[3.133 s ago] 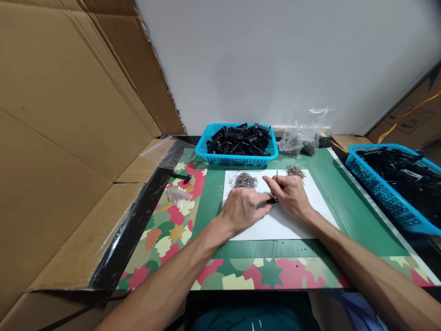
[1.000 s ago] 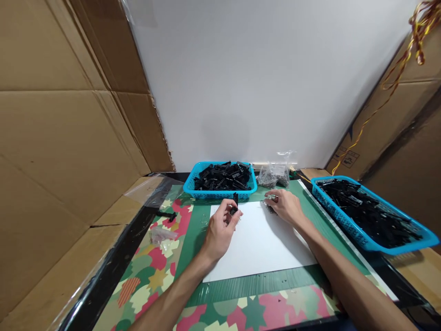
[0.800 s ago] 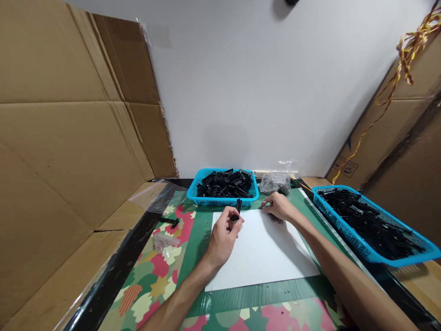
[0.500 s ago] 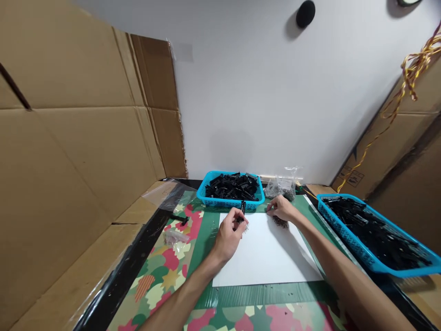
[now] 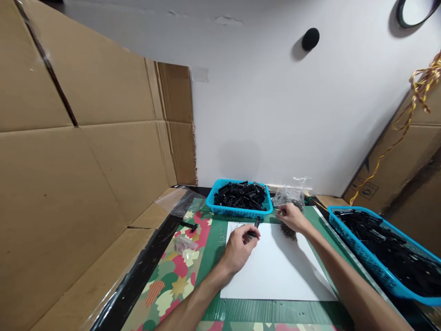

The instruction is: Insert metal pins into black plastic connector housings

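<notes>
My left hand [image 5: 240, 248] is closed around a black plastic part [image 5: 257, 223], whose narrow end sticks up past the fingers over the white sheet [image 5: 275, 276]. My right hand [image 5: 290, 216] has thumb and fingertips pinched together above the sheet's far edge; what they hold, if anything, is too small to make out. Just below that hand lies a pile of small brownish metal pieces [image 5: 288, 232], partly covered by it. Some tiny bits lie near the sheet's far left corner, behind my left hand.
A blue basket [image 5: 237, 212] heaped with black parts stands behind the sheet. Another blue basket [image 5: 382, 271] of black parts is at the right. A clear bag [image 5: 289, 197] of small pieces, a loose black part [image 5: 189, 225] and a small plastic bag [image 5: 186, 243] lie around. Cardboard [image 5: 113, 161] walls the left.
The view has shifted, so the scene sits lower and further right. The black part in my left hand has tilted and more fingers cover it. My right hand stays pinched near the pile.
</notes>
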`<action>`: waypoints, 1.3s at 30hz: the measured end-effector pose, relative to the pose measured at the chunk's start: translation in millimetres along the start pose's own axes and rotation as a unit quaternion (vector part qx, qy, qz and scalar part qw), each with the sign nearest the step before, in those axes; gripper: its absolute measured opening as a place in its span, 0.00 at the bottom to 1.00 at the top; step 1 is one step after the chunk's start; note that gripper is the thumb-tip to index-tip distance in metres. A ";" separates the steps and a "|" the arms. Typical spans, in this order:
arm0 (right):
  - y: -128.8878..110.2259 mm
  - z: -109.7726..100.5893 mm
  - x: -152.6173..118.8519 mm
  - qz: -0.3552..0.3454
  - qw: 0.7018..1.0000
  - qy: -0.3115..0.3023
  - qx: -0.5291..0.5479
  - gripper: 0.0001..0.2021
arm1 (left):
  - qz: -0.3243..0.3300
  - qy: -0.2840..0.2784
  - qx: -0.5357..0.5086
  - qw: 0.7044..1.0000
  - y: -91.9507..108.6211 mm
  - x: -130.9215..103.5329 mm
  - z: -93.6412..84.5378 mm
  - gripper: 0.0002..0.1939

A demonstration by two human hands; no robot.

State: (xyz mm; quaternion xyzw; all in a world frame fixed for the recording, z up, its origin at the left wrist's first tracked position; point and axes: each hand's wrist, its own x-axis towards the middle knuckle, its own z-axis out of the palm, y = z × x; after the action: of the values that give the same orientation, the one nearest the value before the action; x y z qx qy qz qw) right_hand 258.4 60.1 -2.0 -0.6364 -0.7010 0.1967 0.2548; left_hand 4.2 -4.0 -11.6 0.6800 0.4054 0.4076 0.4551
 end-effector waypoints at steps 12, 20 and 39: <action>-24.2 -0.2 -67.9 -0.055 0.930 -0.212 0.294 0.14 | 0.023 -0.074 0.041 0.996 6.1 -4.8 10.7 0.15; -19.2 9.7 -68.3 -0.055 0.925 -0.194 0.323 0.14 | 0.025 -0.116 0.106 0.987 15.6 -4.9 10.9 0.13; -26.7 12.3 -72.4 -0.044 0.929 -0.121 0.347 0.21 | 0.027 -0.086 0.088 0.992 9.7 -6.6 12.2 0.13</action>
State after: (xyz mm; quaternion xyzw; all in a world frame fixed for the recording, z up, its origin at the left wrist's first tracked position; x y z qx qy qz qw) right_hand 234.2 -14.1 -3.4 -0.4485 -0.6418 0.4917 0.3810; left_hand 15.0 -16.1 -6.7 0.7605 0.3806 0.3227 0.4156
